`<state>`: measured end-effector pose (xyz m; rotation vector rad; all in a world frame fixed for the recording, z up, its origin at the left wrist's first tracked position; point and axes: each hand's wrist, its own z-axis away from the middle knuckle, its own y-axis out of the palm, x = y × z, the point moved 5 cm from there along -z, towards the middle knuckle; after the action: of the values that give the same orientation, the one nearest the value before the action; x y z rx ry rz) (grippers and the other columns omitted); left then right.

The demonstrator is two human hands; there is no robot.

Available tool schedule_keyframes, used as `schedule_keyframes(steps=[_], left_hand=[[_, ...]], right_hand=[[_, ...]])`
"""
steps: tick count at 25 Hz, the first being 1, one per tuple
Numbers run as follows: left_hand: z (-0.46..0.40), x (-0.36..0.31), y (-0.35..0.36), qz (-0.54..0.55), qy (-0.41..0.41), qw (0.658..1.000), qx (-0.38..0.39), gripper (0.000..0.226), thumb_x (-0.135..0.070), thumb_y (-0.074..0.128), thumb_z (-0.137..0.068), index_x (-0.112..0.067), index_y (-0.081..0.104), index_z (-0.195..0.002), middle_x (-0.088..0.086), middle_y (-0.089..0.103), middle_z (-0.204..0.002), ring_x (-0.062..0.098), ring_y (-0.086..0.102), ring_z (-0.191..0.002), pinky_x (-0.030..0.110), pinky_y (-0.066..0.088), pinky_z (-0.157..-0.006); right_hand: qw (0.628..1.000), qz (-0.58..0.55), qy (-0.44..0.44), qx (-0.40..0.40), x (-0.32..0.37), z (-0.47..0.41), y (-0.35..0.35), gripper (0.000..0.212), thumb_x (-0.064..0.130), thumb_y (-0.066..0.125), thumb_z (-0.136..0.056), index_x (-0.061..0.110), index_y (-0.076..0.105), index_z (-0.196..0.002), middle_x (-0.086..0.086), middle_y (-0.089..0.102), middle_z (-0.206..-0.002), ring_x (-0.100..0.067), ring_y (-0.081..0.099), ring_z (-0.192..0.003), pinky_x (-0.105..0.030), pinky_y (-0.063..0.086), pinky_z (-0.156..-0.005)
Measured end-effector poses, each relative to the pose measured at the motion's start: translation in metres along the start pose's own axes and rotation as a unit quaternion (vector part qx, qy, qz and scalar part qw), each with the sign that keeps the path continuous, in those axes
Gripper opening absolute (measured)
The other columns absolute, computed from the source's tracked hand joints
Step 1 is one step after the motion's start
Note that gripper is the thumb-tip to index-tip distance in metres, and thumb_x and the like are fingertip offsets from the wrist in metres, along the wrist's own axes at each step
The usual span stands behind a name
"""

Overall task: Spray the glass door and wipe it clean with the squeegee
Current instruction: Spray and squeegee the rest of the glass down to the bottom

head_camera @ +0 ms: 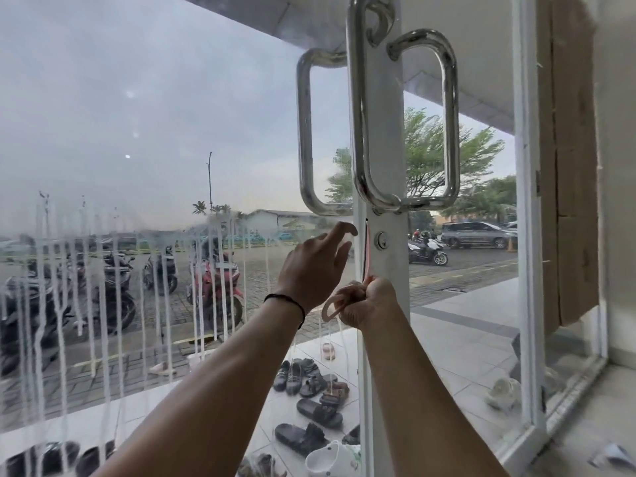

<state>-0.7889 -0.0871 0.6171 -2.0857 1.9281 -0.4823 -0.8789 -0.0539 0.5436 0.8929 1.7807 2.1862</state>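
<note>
squeegee (365, 256) upright, blade along door (172, 132) edge | right hand (368, 301) grips handle | left hand (315, 266) loose-fingered, empty

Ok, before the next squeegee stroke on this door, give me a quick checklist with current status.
1. Squeegee gripped: ok, right hand is closed round its pink handle.
2. Blade against glass door: ok, upright along the right edge beside the white frame.
3. Glass wetted: ok, white foam streaks run down the lower pane.
4. Left hand clear of the stroke: not ok, its fingers are spread beside the blade.
5. Spray bottle: cannot tell, out of view.
</note>
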Motion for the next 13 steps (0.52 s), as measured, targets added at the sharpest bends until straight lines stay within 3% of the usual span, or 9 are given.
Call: schedule_keyframes(steps=[2,6,9,11,13], left_hand=[[0.006,0.006,0.003,-0.012,-0.011,1.0,0.006,0.027,-0.031,0.045,-0.105,-0.027,0.049,-0.132,0.002,0.067,-0.083,0.026,0.061,-0.065,0.038,0.053,-0.058],[0.016,0.014,-0.001,-0.031,-0.021,0.999,0.002,0.024,-0.031,0.045,-0.106,-0.027,0.049,-0.129,-0.006,0.056,-0.073,0.022,0.056,-0.058,0.03,0.043,-0.053],[0.021,0.017,-0.017,-0.016,-0.016,1.0,-0.019,0.026,-0.026,0.048,-0.106,-0.024,0.052,-0.131,-0.012,0.043,-0.058,0.003,0.044,-0.047,0.021,0.034,-0.047],[0.019,0.021,-0.043,-0.002,-0.022,0.997,-0.08,0.029,-0.023,0.049,-0.106,-0.023,0.052,-0.134,-0.012,0.038,-0.051,0.004,0.04,-0.039,0.013,0.029,-0.04],[0.017,0.028,-0.072,0.014,-0.033,0.99,-0.139,0.029,-0.025,0.048,-0.107,-0.027,0.05,-0.135,-0.008,0.04,-0.048,0.007,0.041,-0.038,0.015,0.03,-0.038]], right_hand=[[1.0,0.007,-0.004,-0.011,0.003,0.0,-0.005,0.046,0.032,0.037,-0.101,0.017,0.03,-0.058,0.003,0.026,-0.036,-0.01,0.028,-0.022,-0.01,0.031,-0.036],[0.999,0.043,-0.025,-0.014,0.004,0.001,0.001,0.052,0.037,0.039,-0.102,0.015,0.034,-0.054,0.004,0.026,-0.038,-0.009,0.026,-0.025,-0.01,0.031,-0.037],[0.991,0.121,-0.052,0.0,-0.002,0.006,0.023,0.035,0.037,0.042,-0.1,0.016,0.047,-0.073,0.006,0.026,-0.044,-0.006,0.023,-0.029,-0.012,0.027,-0.035],[0.97,0.231,-0.078,0.012,-0.011,0.007,0.04,0.032,0.043,0.043,-0.099,0.016,0.058,-0.089,0.006,0.029,-0.043,-0.007,0.024,-0.03,-0.016,0.027,-0.035],[0.911,0.387,-0.142,-0.012,-0.015,0.007,0.053,0.046,0.049,0.041,-0.099,0.01,0.063,-0.107,0.003,0.042,-0.045,-0.009,0.034,-0.031,-0.02,0.033,-0.038]])
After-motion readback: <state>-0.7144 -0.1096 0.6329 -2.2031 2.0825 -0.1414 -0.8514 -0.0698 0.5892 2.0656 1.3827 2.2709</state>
